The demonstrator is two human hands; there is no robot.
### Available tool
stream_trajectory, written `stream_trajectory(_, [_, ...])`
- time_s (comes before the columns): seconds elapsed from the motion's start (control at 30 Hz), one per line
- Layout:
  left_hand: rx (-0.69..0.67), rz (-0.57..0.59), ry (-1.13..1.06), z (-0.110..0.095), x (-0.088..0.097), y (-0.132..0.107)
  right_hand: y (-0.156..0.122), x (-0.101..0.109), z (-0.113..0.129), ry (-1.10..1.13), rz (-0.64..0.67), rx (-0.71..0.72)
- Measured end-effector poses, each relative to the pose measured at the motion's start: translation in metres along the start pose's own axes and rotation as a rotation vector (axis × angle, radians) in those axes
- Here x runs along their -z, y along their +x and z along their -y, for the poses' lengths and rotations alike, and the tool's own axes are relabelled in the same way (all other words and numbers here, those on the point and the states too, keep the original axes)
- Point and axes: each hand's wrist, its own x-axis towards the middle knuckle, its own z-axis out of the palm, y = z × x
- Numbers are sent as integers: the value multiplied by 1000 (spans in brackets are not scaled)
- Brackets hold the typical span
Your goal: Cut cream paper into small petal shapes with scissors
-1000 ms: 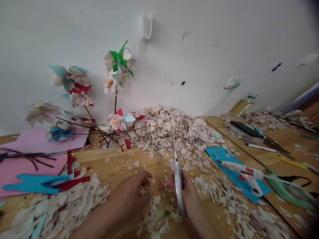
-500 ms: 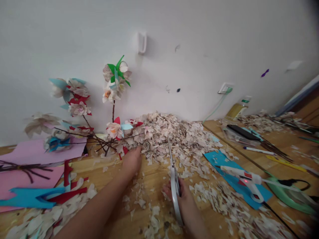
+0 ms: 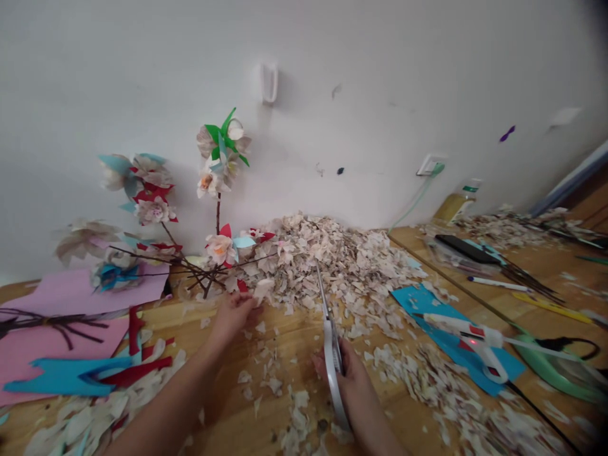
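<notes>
Near, right of centre: the right hand [image 3: 354,389] rests on the wooden table [image 3: 223,411], knuckles up, fingers wrapped around the handles of the scissors [image 3: 329,335], whose blades lie together and point far towards the wall. Farther and to the left, the left forearm stretches diagonally from the near edge, and the left hand [image 3: 231,315] pinches a pale paper scrap [image 3: 263,289] between its fingertips. The scrap sits at the near left rim of the heap of paper shreds [image 3: 342,256], just right of the paper flowers [image 3: 219,247].
</notes>
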Motion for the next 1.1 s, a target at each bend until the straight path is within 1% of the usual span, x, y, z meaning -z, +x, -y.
stream_trajectory(0.1, [19, -41, -149, 3, 5, -14, 0, 1, -1, -24, -12, 6])
stream_trajectory(0.23, [49, -112, -321, 4, 11, -22, -1, 0, -3, -15, 7, 17])
stream_trajectory(0.37, [115, -113, -465, 5, 14, -37, -2, -1, -1, 8, 28, 33])
stream_trajectory(0.43, [169, -86, -516, 9, 11, -52, -4, -3, 2, 16, 31, 31])
stream_trajectory(0.5, [243, -31, -552, 13, 6, -71, -8, -7, 6, 25, 41, 30])
stream_trajectory(0.53, [295, 24, -578, 16, 2, -81, -11, -9, 9, 30, 49, 31])
stream_trajectory(0.57, [346, 91, -675, 18, -3, -89, -14, -12, 11, 34, 60, 32])
stream_trajectory(0.63, [461, 157, -745, 20, -12, -101, -21, -17, 15, 53, 74, 35])
stream_trajectory(0.7, [511, 155, -741, 22, -20, -105, -26, -22, 17, 81, 80, 30])
stream_trajectory(0.73, [503, 148, -722, 24, -24, -105, -28, -24, 17, 95, 75, 25])
stream_trajectory(0.83, [425, 140, -671, 34, -31, -99, -28, -28, 16, 123, 34, 13])
stream_trajectory(0.97, [365, 180, -624, 51, -36, -93, -27, -31, 16, 131, -22, 13])
stream_trajectory(1.0, [331, 187, -619, 54, -36, -93, -26, -31, 17, 129, -28, 10])
stream_trajectory(1.03, [268, 178, -610, 55, -36, -93, -26, -31, 17, 128, -31, 8])
stream_trajectory(1.1, [99, 116, -567, 54, -34, -93, -27, -31, 17, 122, -30, 7])
